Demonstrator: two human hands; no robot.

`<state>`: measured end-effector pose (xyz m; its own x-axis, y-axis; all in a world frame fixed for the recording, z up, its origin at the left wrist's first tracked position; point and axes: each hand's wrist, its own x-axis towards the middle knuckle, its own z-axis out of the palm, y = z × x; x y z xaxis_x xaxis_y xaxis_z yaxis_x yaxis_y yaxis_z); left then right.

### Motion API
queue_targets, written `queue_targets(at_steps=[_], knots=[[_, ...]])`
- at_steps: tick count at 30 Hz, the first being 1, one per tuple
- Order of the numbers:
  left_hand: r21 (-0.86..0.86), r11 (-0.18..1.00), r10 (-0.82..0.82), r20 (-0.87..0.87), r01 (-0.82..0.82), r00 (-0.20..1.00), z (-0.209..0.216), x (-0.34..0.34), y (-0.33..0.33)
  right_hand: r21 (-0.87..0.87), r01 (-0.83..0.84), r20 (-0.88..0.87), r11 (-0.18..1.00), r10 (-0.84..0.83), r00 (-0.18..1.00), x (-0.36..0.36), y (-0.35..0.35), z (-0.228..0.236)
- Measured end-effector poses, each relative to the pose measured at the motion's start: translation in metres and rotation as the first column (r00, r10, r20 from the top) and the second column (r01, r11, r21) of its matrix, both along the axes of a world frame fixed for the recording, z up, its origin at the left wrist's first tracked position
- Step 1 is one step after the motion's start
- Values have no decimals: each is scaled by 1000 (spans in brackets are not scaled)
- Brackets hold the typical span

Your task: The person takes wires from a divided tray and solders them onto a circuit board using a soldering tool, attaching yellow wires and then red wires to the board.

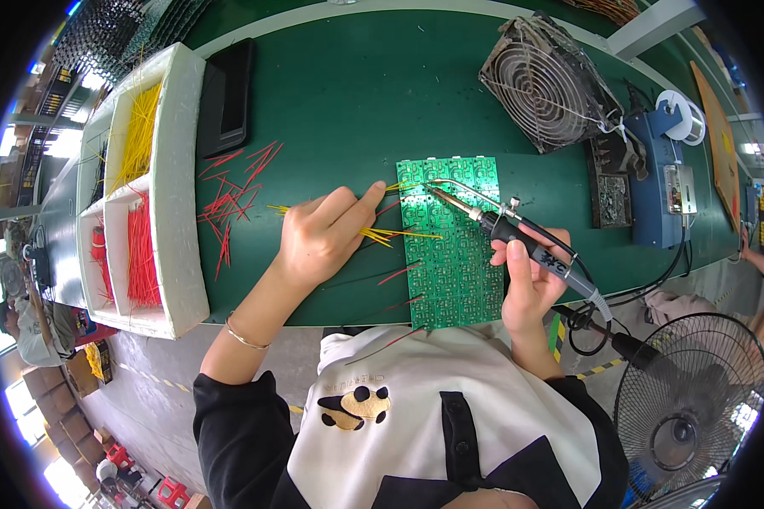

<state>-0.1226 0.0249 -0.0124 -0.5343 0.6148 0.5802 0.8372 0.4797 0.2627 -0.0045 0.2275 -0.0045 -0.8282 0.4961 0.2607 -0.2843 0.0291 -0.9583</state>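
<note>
The circuit board panel (452, 271) lies flat on the green workbench (339, 93), directly in front of me and reaching to the near edge, presumably so both hands meet over it without stretching. Several thin leads run off its left side. My left hand (321, 237) is closed over a bundle of yellow wires (386, 233), ends showing on both sides; at the index fingertip one or more yellow ends are pinched against the panel's upper left. My thumb's exact place cannot be told. I judge the bundle is palmed to spare reaching toward the foam tray (183, 204), left, beyond the scattered red wires (229, 204).

My right hand (530, 276) is wrapped around the soldering iron (511, 231), pen-fashion, thumb along the handle. The iron slants up-left, its tip at the panel's upper part; contact cannot be confirmed. Both forearms come from below and converge, the left bent inward, the right close to my body.
</note>
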Motion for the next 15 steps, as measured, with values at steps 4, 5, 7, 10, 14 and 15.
queue_targets(at_steps=[4,5,7,10,14,15], knots=[[0,1000,4,12,-4,1000,0,1,-1,-2,-5,-8,1000,5,1000,0,0,0],[5,1000,1,15,-1,1000,0,1,-1,-1,-5,-8,1000,5,1000,0,0,0],[11,1000,-2,19,2,1000,0,0,-1,-1,6,-7,1000,-6,1000,0,-1,0],[4,1000,-3,-1,3,1000,1,1,-1,-1,3,-15,1000,-3,1000,0,0,0],[-1,1000,-1,-9,1,1000,0,0,-1,3,-2,-7,1000,2,1000,0,0,0],[-1,1000,1,-11,-1,1000,0,0,-1,1,-5,-8,1000,5,1000,0,0,-1]])
